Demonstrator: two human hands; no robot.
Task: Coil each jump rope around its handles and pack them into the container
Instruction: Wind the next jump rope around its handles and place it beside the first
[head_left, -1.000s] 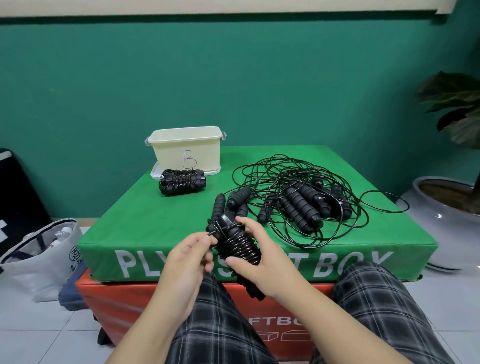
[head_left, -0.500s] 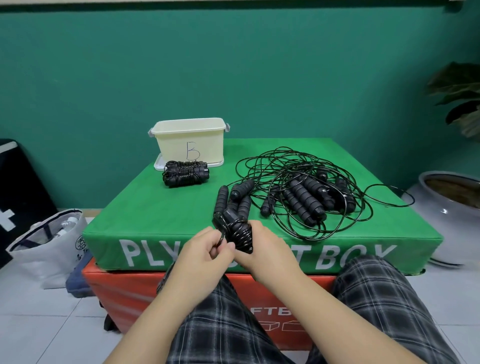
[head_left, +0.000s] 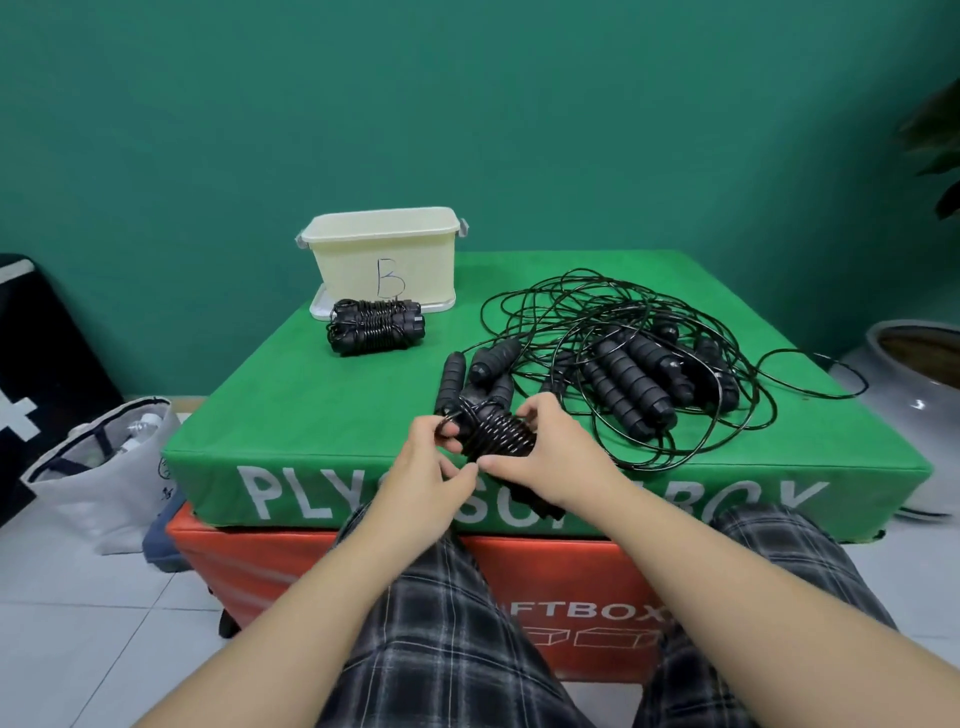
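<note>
Tote bag (head_left: 98, 467): white, stood on the floor at the far left, beside the stacked boxes.
Green box (head_left: 322, 415): soft-topped, sat on an orange box (head_left: 332, 566) and carried all the ropes.
Container (head_left: 382, 260): cream tub marked "B", at the far left of the green top, standing on its lid.
Finished bundle (head_left: 376, 326): one coiled rope, lay just in front of the container.
Left hand (head_left: 423, 467): fingers curled, fingertips pinching a small loop of cord at the left end of the held bundle.
Held bundle (head_left: 498, 434): a rope wound round its handles, over the near edge of the box, between both hands.
Right hand (head_left: 550, 457): fingers wrapped over the coil, thumb pressed beneath.
Loose ropes (head_left: 639, 374): a tangle of cords and handles lying right of centre.
</note>
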